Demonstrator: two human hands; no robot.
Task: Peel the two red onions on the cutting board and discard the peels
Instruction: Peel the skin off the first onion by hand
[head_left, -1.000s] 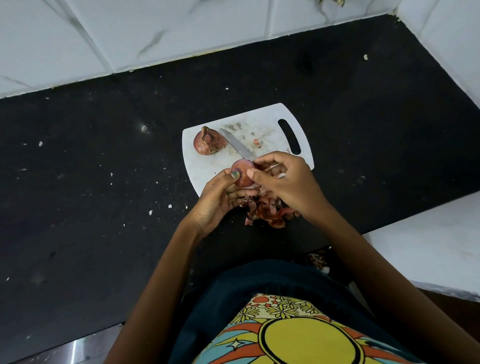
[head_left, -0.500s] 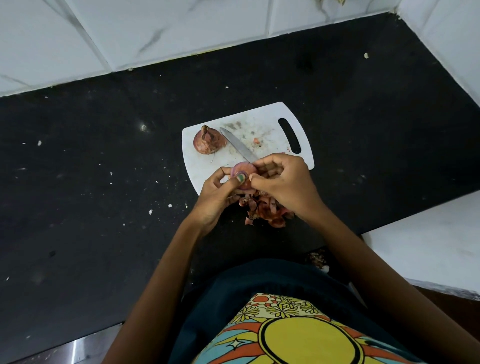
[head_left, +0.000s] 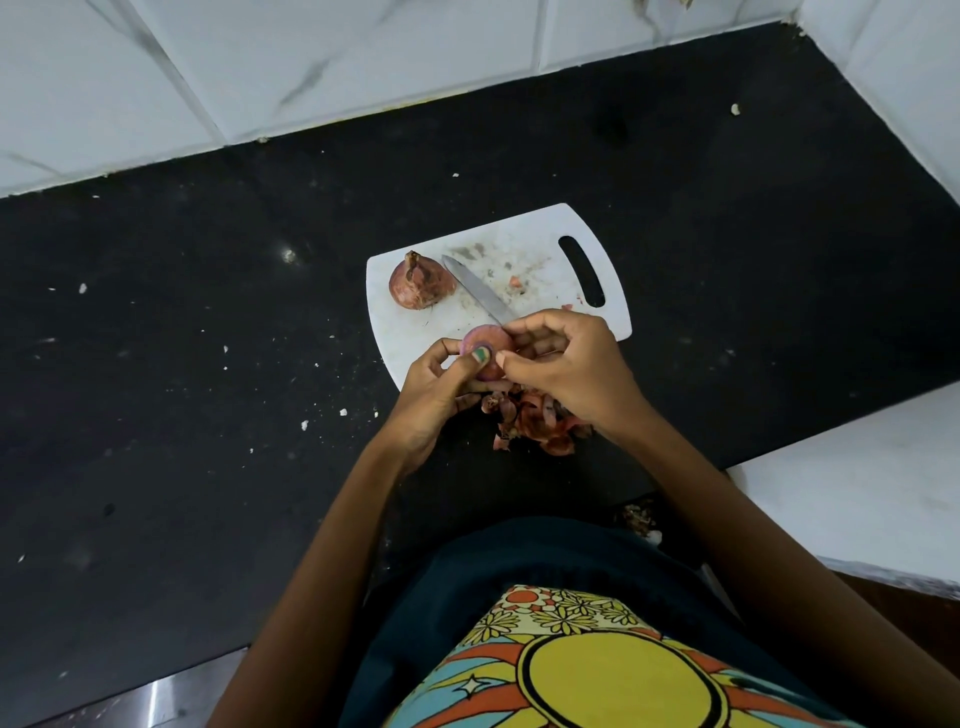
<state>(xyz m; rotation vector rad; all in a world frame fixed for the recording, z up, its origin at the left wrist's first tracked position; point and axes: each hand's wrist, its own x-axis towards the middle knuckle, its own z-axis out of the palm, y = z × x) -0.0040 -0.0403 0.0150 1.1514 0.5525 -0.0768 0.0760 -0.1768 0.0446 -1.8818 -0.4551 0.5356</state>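
A white cutting board (head_left: 535, 244) lies on the black counter. At its left end stands an unpeeled red onion (head_left: 421, 283). Over the board's near edge my left hand (head_left: 436, 395) grips a second, partly peeled onion (head_left: 488, 340), its thumb pressed on the front. My right hand (head_left: 571, 369) is curled round a knife, whose blade (head_left: 478, 296) points up-left toward the unpeeled onion. The right thumb tip touches the held onion. The knife handle is hidden inside the fist. A heap of reddish peels (head_left: 535, 421) lies on the counter under my right hand.
The black counter (head_left: 208, 364) is speckled with small white crumbs. White tiled walls (head_left: 363, 62) close it at the back and right. A white surface (head_left: 857, 483) sits lower right. More scraps (head_left: 639, 517) lie at the counter's near edge.
My left thumb has slid a little across the front of the held onion, and both hands have drawn closer together. The unpeeled onion and the peels have not moved.
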